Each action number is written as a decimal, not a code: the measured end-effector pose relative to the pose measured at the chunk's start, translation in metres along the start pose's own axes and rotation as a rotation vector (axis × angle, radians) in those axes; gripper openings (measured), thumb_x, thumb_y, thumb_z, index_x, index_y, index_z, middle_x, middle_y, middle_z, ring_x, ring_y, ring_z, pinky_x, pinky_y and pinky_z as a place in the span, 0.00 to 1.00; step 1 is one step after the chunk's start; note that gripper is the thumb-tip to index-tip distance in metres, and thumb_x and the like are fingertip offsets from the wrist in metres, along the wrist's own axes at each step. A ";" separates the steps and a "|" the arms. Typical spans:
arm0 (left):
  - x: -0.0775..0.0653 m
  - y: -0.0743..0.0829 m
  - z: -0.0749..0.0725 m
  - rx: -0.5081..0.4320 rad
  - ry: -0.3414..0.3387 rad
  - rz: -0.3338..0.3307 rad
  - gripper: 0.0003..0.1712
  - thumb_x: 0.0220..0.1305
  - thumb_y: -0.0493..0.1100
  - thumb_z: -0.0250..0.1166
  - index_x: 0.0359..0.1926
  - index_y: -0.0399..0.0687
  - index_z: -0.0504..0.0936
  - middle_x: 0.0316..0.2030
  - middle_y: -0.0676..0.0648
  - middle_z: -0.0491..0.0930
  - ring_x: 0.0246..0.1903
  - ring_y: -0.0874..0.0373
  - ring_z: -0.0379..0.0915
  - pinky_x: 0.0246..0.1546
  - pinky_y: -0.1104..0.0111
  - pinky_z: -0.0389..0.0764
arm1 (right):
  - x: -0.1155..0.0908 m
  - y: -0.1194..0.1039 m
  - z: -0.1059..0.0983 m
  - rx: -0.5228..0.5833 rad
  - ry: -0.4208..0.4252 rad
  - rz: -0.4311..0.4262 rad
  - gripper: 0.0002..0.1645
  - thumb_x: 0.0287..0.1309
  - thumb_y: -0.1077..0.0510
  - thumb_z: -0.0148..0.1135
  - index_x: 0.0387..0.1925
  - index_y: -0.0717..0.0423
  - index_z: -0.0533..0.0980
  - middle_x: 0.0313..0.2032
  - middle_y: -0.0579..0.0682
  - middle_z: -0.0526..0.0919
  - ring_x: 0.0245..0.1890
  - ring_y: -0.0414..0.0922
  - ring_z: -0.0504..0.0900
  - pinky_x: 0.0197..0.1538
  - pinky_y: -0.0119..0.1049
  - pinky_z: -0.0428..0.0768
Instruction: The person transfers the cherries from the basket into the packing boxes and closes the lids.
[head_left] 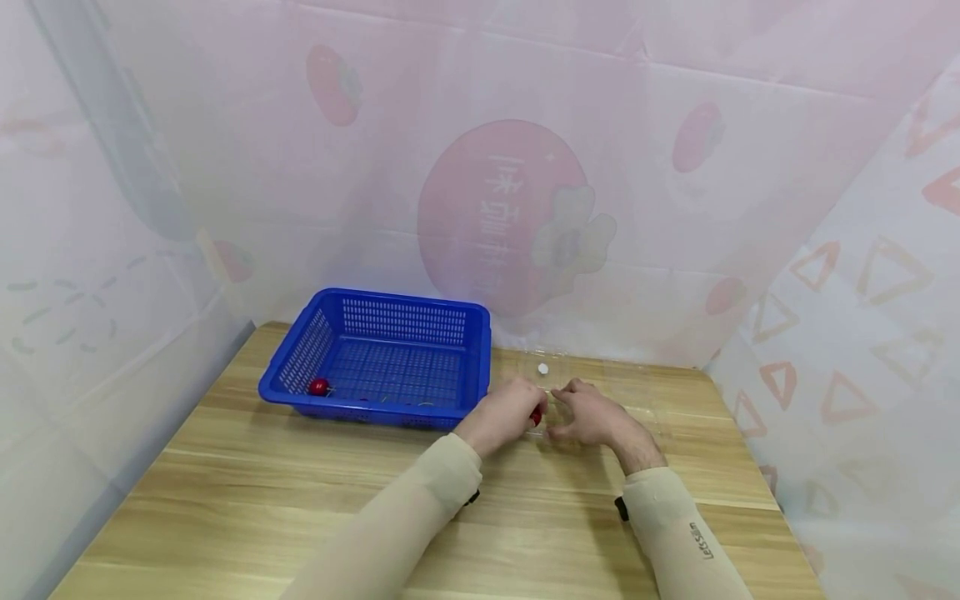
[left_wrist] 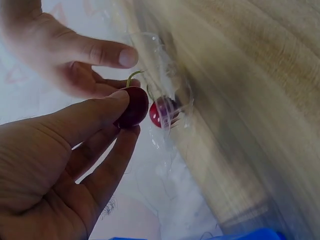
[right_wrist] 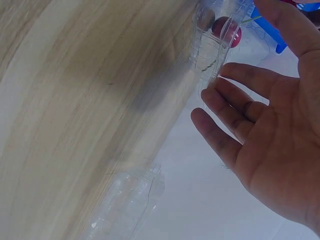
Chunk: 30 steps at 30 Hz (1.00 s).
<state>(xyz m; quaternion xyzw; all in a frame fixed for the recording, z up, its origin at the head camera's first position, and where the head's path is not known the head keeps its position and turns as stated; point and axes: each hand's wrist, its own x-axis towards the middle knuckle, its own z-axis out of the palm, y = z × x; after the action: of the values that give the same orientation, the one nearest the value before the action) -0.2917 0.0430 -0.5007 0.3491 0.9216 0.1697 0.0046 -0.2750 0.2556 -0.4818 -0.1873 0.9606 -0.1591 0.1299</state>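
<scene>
Left hand (left_wrist: 57, 160): thumb and fingertips pinch one cherry (left_wrist: 133, 107), just beside the plastic box (right_wrist: 204, 54).
Right hand (right_wrist: 280, 135): fingers loosely spread, holding nothing; whether they touch the box, I can't tell.
Cherry handling: I'd pinch lightly, keeping the stem off the rim.
Hard to see: transparent box edges; the basket (head_left: 408, 297) floor, partly hidden.

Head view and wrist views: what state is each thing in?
Left hand: pinching a cherry.
Pinched cherry: stem attached.
Clear box between hands: cherry inside.
Right hand: fingers relaxed, by that box.
Other clear box: unclear whether shut.
Blue basket: upright, at least one cherry inside.
</scene>
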 end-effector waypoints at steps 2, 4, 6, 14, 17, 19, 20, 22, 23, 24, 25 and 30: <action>-0.007 0.012 -0.011 0.026 -0.011 -0.008 0.07 0.72 0.33 0.80 0.40 0.51 0.94 0.35 0.54 0.90 0.38 0.61 0.81 0.41 0.70 0.86 | 0.000 -0.001 0.000 -0.008 0.001 0.001 0.53 0.69 0.44 0.85 0.84 0.66 0.74 0.73 0.64 0.81 0.74 0.64 0.82 0.76 0.65 0.86; -0.013 0.023 -0.020 0.055 -0.026 -0.024 0.07 0.73 0.32 0.80 0.42 0.49 0.95 0.36 0.53 0.91 0.38 0.61 0.83 0.40 0.70 0.86 | 0.001 -0.001 -0.001 -0.014 0.002 0.006 0.53 0.68 0.45 0.85 0.84 0.65 0.74 0.73 0.63 0.81 0.75 0.64 0.82 0.77 0.65 0.86; -0.016 0.028 -0.024 0.068 -0.036 -0.036 0.06 0.74 0.32 0.80 0.45 0.48 0.95 0.39 0.52 0.93 0.40 0.60 0.85 0.42 0.69 0.88 | 0.001 -0.002 -0.001 -0.021 0.002 0.008 0.53 0.69 0.45 0.85 0.84 0.65 0.74 0.73 0.63 0.81 0.75 0.65 0.82 0.77 0.66 0.86; -0.024 0.025 -0.040 -0.045 -0.034 -0.053 0.08 0.77 0.31 0.77 0.51 0.45 0.96 0.50 0.46 0.97 0.51 0.55 0.91 0.57 0.63 0.94 | 0.002 0.000 0.001 -0.033 -0.003 0.010 0.52 0.70 0.44 0.84 0.85 0.65 0.74 0.74 0.64 0.80 0.75 0.65 0.82 0.77 0.66 0.86; -0.027 0.020 -0.048 -0.099 -0.031 -0.049 0.07 0.80 0.33 0.76 0.52 0.44 0.95 0.52 0.45 0.97 0.54 0.54 0.91 0.61 0.60 0.93 | 0.002 0.001 0.001 -0.029 -0.002 0.010 0.52 0.70 0.45 0.84 0.85 0.65 0.74 0.75 0.65 0.80 0.75 0.66 0.82 0.78 0.67 0.85; -0.029 0.016 -0.053 -0.116 -0.022 -0.049 0.06 0.81 0.35 0.76 0.53 0.46 0.95 0.53 0.46 0.97 0.55 0.53 0.92 0.62 0.58 0.93 | 0.002 0.000 0.001 -0.025 -0.003 0.013 0.53 0.69 0.45 0.85 0.85 0.64 0.74 0.75 0.65 0.80 0.75 0.66 0.82 0.78 0.67 0.85; -0.030 0.014 -0.055 -0.123 -0.017 -0.051 0.06 0.81 0.36 0.76 0.53 0.47 0.95 0.54 0.46 0.97 0.56 0.52 0.92 0.63 0.57 0.93 | 0.002 0.000 0.001 -0.024 -0.003 0.015 0.53 0.69 0.45 0.85 0.85 0.64 0.74 0.75 0.65 0.80 0.76 0.66 0.82 0.78 0.67 0.85; -0.033 0.010 -0.060 -0.138 -0.001 -0.050 0.07 0.81 0.38 0.77 0.55 0.48 0.95 0.55 0.46 0.97 0.59 0.50 0.92 0.65 0.54 0.93 | 0.002 0.000 0.001 -0.023 -0.002 0.019 0.53 0.68 0.45 0.85 0.85 0.64 0.74 0.75 0.65 0.80 0.76 0.66 0.82 0.78 0.67 0.85; -0.035 0.008 -0.063 -0.144 0.007 -0.047 0.08 0.81 0.37 0.77 0.56 0.49 0.95 0.56 0.46 0.96 0.60 0.50 0.92 0.66 0.54 0.93 | 0.001 0.000 0.002 -0.023 -0.003 0.020 0.53 0.69 0.45 0.85 0.85 0.64 0.74 0.75 0.65 0.80 0.76 0.66 0.82 0.78 0.67 0.85; -0.036 0.006 -0.065 -0.159 0.015 -0.042 0.10 0.80 0.37 0.77 0.57 0.47 0.95 0.57 0.44 0.96 0.60 0.48 0.92 0.67 0.52 0.93 | 0.002 0.000 0.002 -0.022 -0.003 0.021 0.53 0.69 0.45 0.85 0.85 0.64 0.74 0.76 0.65 0.80 0.76 0.66 0.82 0.78 0.67 0.85; -0.038 0.004 -0.068 -0.173 0.022 -0.036 0.11 0.80 0.36 0.77 0.59 0.46 0.94 0.58 0.44 0.96 0.61 0.47 0.92 0.68 0.51 0.93 | 0.002 0.000 0.002 -0.021 -0.002 0.022 0.53 0.69 0.45 0.85 0.85 0.64 0.74 0.76 0.65 0.80 0.76 0.67 0.82 0.78 0.68 0.85; -0.046 -0.008 -0.080 -0.238 0.050 -0.034 0.15 0.80 0.35 0.77 0.63 0.40 0.93 0.61 0.40 0.95 0.63 0.43 0.93 0.69 0.49 0.93 | 0.001 -0.001 0.002 -0.009 -0.004 0.031 0.52 0.71 0.44 0.84 0.85 0.63 0.74 0.76 0.64 0.79 0.76 0.66 0.81 0.78 0.68 0.85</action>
<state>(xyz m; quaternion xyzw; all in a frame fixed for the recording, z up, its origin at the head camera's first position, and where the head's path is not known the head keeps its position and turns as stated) -0.2721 -0.0166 -0.4329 0.3260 0.9006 0.2863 0.0258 -0.2751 0.2539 -0.4837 -0.1734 0.9638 -0.1526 0.1334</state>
